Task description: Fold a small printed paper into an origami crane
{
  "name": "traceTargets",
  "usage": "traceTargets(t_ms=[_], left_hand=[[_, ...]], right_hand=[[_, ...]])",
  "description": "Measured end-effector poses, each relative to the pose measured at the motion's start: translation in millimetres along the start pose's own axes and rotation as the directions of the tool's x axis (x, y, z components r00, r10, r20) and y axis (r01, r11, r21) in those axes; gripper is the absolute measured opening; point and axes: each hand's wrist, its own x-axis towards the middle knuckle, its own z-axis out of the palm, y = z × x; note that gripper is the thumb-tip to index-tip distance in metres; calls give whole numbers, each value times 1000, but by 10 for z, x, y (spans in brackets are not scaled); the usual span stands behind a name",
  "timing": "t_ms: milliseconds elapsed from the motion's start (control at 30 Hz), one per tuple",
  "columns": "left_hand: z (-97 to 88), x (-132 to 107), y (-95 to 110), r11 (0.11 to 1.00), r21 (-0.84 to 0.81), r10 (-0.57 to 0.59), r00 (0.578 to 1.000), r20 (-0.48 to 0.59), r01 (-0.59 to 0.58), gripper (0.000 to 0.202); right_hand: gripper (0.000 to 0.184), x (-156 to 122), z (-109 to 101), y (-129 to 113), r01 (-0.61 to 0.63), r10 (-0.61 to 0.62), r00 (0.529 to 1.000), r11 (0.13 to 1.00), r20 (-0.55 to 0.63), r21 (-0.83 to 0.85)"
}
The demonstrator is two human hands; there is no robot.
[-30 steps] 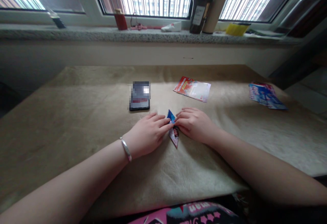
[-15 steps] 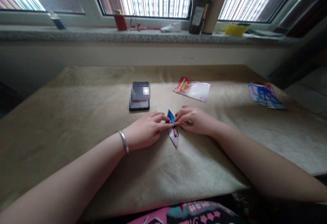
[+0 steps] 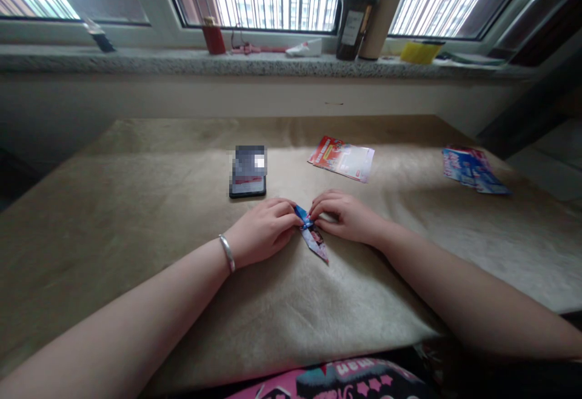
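Across the bench (image 3: pixel 136 223) we go, and midway between its far and near edges the left hand (image 3: pixel 266 229) and right hand (image 3: pixel 348 217) meet, fingers of both drawn together, pinching the folded paper (image 3: pixel 313 242) from either side at its upper part. There's the change: it has just swung askew, its lower tip now slanting right toward the near edge, which suggests a turn made between the fingertips, with both hands keeping control. Farther off, blue packets (image 3: pixel 473 171) overlap beside the right edge; a red-and-white sheet (image 3: pixel 343 159) lies toward the far edge, right of centre. Closest neighbour is the phone (image 3: pixel 248 187), just beyond the left hand, apart from it; nothing there seems to hinder the fingers.
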Motion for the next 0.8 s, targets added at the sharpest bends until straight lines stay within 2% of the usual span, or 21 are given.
traceTargets(t_ms=[100, 233, 400, 633, 800], left_hand=[[6, -3, -8, 1000, -4, 11, 1000, -3, -11, 15], [38, -22, -53, 1000, -4, 6, 1000, -14, -6, 13], [32, -15, -52, 996, -20, -84, 994, 63, 86, 12], [16, 12, -45, 987, -62, -148, 988, 44, 151, 14], [30, 6, -64, 989, -103, -105, 993, 49, 110, 15]], right_hand=[[5, 1, 11, -48, -37, 37, 999, 997, 7, -73], [10, -6, 27, -89, -118, 116, 993, 984, -23, -131], [11, -8, 36, -124, -121, 121, 993, 984, -6, -133], [14, -2, 36, -156, -151, 154, 988, 977, 12, -150], [13, -1, 42, -191, -145, 149, 989, 979, 16, -144]])
